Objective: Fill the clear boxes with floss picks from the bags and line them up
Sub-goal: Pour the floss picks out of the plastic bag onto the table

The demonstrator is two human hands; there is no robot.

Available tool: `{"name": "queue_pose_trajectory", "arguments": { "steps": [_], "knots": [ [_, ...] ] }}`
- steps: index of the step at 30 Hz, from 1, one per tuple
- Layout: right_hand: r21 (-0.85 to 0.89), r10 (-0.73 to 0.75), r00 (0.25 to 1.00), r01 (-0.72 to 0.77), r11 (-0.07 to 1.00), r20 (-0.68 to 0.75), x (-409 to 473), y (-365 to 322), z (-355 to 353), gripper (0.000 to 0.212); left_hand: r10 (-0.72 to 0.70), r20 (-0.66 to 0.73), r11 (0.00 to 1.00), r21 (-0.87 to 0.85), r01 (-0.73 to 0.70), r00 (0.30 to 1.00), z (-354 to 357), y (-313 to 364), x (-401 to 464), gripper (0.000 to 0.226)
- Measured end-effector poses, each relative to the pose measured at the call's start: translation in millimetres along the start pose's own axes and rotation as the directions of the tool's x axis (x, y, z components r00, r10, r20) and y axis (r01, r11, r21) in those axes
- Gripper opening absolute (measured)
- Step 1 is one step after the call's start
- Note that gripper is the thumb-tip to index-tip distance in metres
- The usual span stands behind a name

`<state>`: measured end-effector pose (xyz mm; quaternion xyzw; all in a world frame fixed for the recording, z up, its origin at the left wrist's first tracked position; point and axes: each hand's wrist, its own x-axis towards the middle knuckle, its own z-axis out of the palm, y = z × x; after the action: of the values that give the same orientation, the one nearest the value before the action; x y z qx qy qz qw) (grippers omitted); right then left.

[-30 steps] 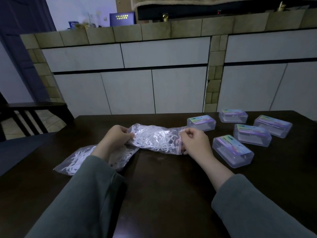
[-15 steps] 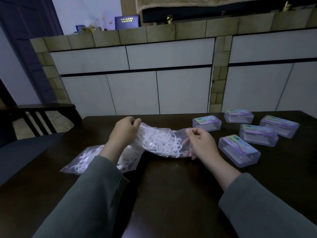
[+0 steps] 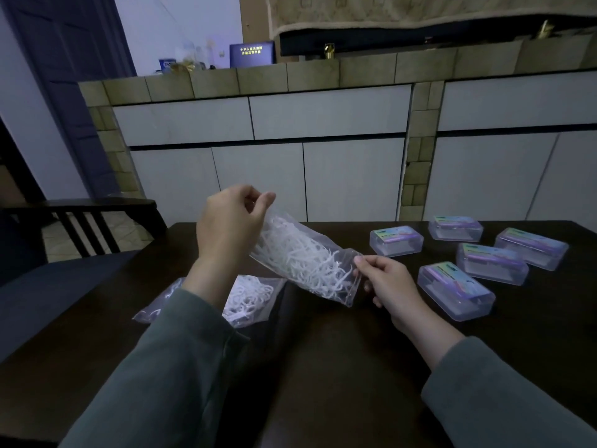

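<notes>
Five clear boxes lie on the dark table point(image 3: 323, 367), all lidded, each with a coloured label: one nearest the right hand point(image 3: 455, 290), one at the far left of the group point(image 3: 396, 240), one at the back point(image 3: 455, 228), and two at the right point(image 3: 492, 263) point(image 3: 531, 248). They are scattered, not aligned. Two bags of white floss picks are present: the held bag point(image 3: 303, 260) and the second bag point(image 3: 250, 299) lying flat on the table, partly hidden by the left forearm.

Compared with the frame 0.5 s earlier, the held bag is raised clear of the table and tilted, its left end high and its right end low; earlier it sagged near the tabletop.

The left hand point(image 3: 231, 221) pinches the upper end of the held bag between thumb and fingers. The right hand point(image 3: 386, 286) pinches the lower end at its top corner. The bag spans between the two hands, above the table and left of the boxes.
</notes>
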<state>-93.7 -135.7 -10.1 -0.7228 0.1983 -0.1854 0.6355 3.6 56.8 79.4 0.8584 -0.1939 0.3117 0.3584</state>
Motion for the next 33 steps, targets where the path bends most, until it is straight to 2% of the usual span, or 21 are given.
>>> {"name": "queue_pose_trajectory", "arguments": {
  "steps": [7, 10, 12, 15, 17, 21, 25, 28, 31, 33],
  "knots": [
    [-0.006, -0.12, 0.993, 0.12, 0.993, 0.014, -3.3, 0.8, 1.5, 0.016, 0.051, -0.046, 0.996, 0.081, -0.047, 0.998, -16.2, 11.1, 1.6, 0.027],
    [0.042, -0.203, 0.979, 0.202, 0.978, 0.003, -3.2, 0.4, -0.1, 0.014, 0.091, -0.048, 0.984, 0.161, -0.082, 0.995, -14.2, 9.3, -0.8, 0.03],
    [0.048, -0.265, 0.96, 0.261, 0.964, 0.092, -3.0, -0.2, -0.8, 0.021, 0.078, -0.031, 0.978, 0.199, -0.07, 0.997, -10.4, 4.8, -3.1, 0.029],
    [-0.174, -0.325, 0.904, 0.38, 0.908, 0.278, -0.6, 4.3, 0.3, 0.052, 0.049, -0.012, 0.976, 0.212, -0.045, 0.999, -2.3, -4.4, -5.2, 0.027],
    [-0.322, -0.306, 0.883, 0.424, 0.847, 0.357, -1.4, 1.4, 1.6, 0.06, 0.039, 0.0, 0.977, 0.21, -0.038, 0.999, 3.5, -11.8, -5.9, 0.029],
    [-0.494, -0.323, 0.872, 0.477, 0.727, 0.367, 1.9, -1.5, 5.9, 0.042, 0.05, 0.044, 0.981, 0.184, -0.058, 0.998, 12.3, -28.1, -10.4, 0.029],
    [-0.663, -0.21, 0.914, 0.398, 0.634, 0.347, 1.2, -0.9, 18.1, 0.052, 0.138, 0.096, 0.974, 0.17, -0.153, 0.986, 18.1, -37.3, -20.3, 0.023],
    [-0.773, -0.188, 0.923, 0.385, 0.504, 0.336, -2.1, -8.2, 23.9, 0.059, 0.186, 0.108, 0.966, 0.159, -0.202, 0.977, 20.4, -44.5, -24.7, 0.02],
    [-0.818, -0.197, 0.906, 0.423, 0.39, 0.374, -6.3, -19.2, 22.8, 0.053, 0.226, 0.086, 0.955, 0.177, -0.238, 0.97, 23.4, -53.9, -27.8, 0.02],
    [-0.827, -0.205, 0.898, 0.439, 0.35, 0.39, -7.1, -21.5, 19.8, 0.042, 0.251, 0.06, 0.947, 0.191, -0.258, 0.966, 25.1, -59.5, -28.2, 0.019]
  ]
}}
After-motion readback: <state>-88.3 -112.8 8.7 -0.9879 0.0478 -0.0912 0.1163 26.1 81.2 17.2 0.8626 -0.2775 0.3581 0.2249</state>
